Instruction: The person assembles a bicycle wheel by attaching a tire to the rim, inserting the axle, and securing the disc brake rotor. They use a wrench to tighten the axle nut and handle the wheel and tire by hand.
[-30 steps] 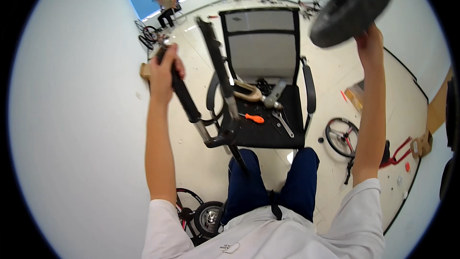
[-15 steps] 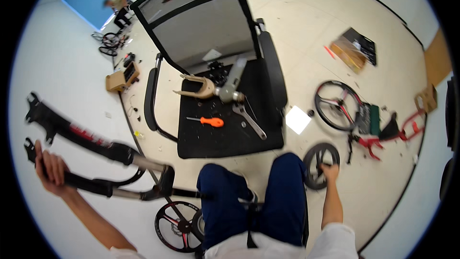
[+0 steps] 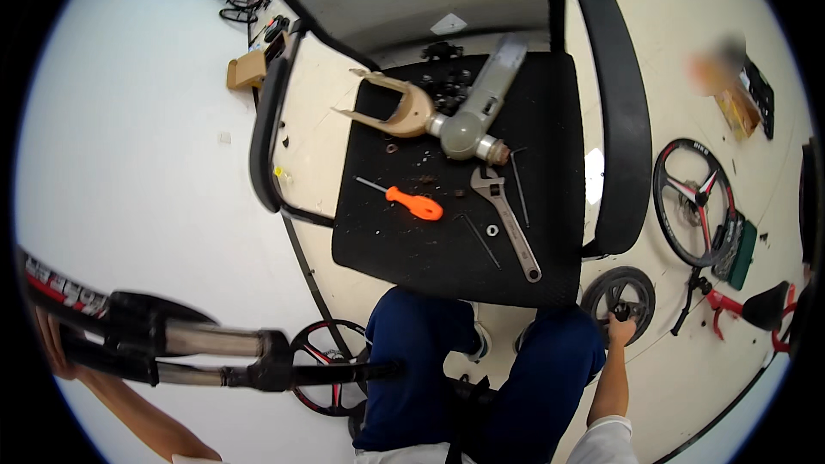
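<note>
My left hand (image 3: pixel 53 345), at the far left, is wrapped round a leg of a black bicycle suspension fork (image 3: pixel 266 361). The fork lies nearly level, its steerer tube pointing right, over my left thigh. Down on my right, my right hand (image 3: pixel 620 332) grips the middle of a small black wheel (image 3: pixel 591 299). Before me on the chair seat (image 3: pixel 378 241) lie an orange-handled screwdriver (image 3: pixel 414 203), an adjustable wrench (image 3: pixel 509 222), hex keys (image 3: pixel 521 189), a nut (image 3: pixel 491 230) and a beige and grey fork-like part (image 3: pixel 464 133).
The chair's armrests (image 3: pixel 614 120) rise on both sides of the seat. A red-spoked wheel (image 3: pixel 660 198) and a red frame (image 3: pixel 726 303) are on the floor at right. Another wheel (image 3: pixel 301 344) stands below the fork. A cardboard box (image 3: pixel 247 70) sits at far left.
The view has dipped closer to the chair seat. The fork has swung lower and leveled out in my left hand. My right hand still grips the small wheel.
</note>
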Demonstrator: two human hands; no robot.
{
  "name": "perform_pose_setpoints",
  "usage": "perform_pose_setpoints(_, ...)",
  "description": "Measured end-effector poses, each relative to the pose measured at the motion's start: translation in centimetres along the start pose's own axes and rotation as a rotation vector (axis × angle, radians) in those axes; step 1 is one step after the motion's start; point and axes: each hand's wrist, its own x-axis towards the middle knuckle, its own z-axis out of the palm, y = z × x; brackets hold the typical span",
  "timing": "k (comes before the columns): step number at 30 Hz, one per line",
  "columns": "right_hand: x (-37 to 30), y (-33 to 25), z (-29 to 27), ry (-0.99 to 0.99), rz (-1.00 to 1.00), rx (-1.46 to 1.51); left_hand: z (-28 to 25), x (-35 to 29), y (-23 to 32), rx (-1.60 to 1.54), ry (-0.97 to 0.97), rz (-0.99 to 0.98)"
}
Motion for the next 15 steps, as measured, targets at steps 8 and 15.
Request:
perform_pose_setpoints(8, -10.6, -14.0, -16.9, 0.048, -0.492, 0.706, -2.8, -0.6, -4.2, 0.184, -0.091, 0.051)
perform_pose_setpoints(15, -44.3, -34.5, -25.2, -0.647, -1.409, 0.737, 1.7, -2.1, -1.0, 0.052, -0.12, 0.026)
